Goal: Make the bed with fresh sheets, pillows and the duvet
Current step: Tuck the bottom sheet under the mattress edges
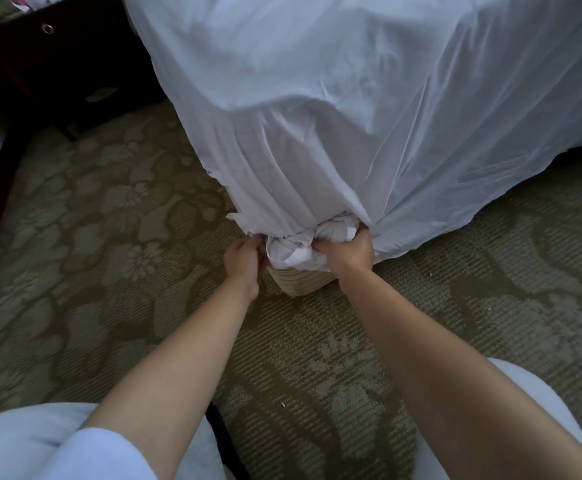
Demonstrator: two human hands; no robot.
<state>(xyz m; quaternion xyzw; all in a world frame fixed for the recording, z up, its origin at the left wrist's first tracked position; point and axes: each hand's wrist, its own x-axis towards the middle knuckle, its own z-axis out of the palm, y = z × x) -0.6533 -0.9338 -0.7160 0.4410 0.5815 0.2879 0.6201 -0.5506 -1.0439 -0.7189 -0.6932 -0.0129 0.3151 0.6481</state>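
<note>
Knot-work was the step in hand, seen from my head camera, the only view I had; my left hand (242, 258) pinched the loose tail on one side of the bunched sheet corner (296, 245), fingers curled into the cloth; my right hand (350, 249) gripped the other side of the same bundle, knuckles up, thumb hidden in the folds. The white sheet (351, 98) lay draped over the mattress corner and hung almost to the carpet (109, 271); its gathered end sat low, just above the striped beige bed base (301, 282) that showed beneath it.

Risk, as I judged it: the twist looked loose, so a slack pull could let it slip open; an uneven tug might drag the sheet off the far corners; too hard a pull could strain thin cloth where the pleats converged.

The sheet was thin, smooth and faintly translucent, falling in long soft pleats toward the knot, with fine diagonal creases across the top; the bundle itself was lumpy and rounded; the carpet was ribbed, olive, with a pale floral pattern; a dark nightstand (57, 64) stood beside the bed, well apart from my hands.
</note>
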